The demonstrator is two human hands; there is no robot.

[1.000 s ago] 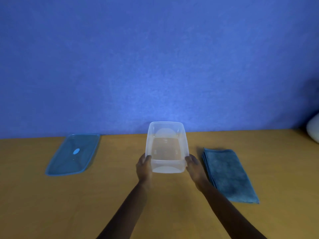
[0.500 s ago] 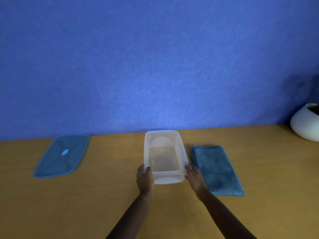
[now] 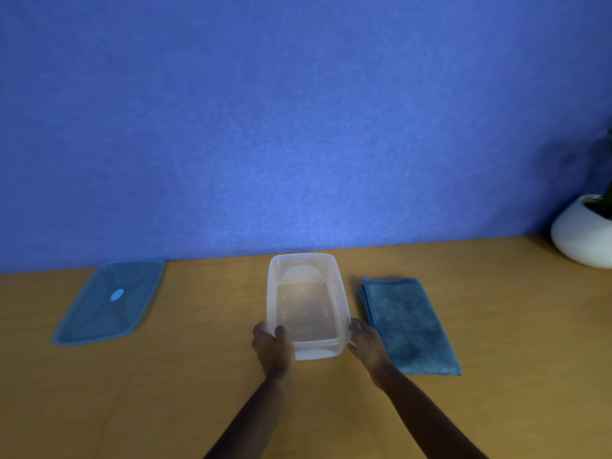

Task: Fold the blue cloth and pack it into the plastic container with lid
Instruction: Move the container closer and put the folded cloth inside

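Step in hand: positioning of the plastic container (image 3: 306,306). Folding appears complete, since the blue cloth (image 3: 409,326) lies as a flat layered rectangle on the table (image 3: 185,385). Packing has not begun; the container interior is empty.

Hand state:
- Left hand (image 3: 273,347) grips the container corner at 7 o'clock. Its thumb (image 3: 280,331) hooks over the rim to the inside, with the rest of the hand against the outer wall.
- Right hand (image 3: 366,346) is at the 5 o'clock corner. Its fingers (image 3: 356,327) look extended and pressed against the outer wall; no curl over the rim is visible.

Location of parts:
- The cloth is at 3 o'clock from the container, just beside it but not touching. Its near long edge lies just beside the right hand.
- The lid (image 3: 111,301) is at 9 o'clock, well apart, flat on the table.
- A white pot (image 3: 583,236) stands at 2 o'clock, far off.

Next move, as judged: release the container, take the cloth with the right hand, and lay it inside. The cloth looks about as long as the container, so a further fold may be required. Keep the layers together during the lift.
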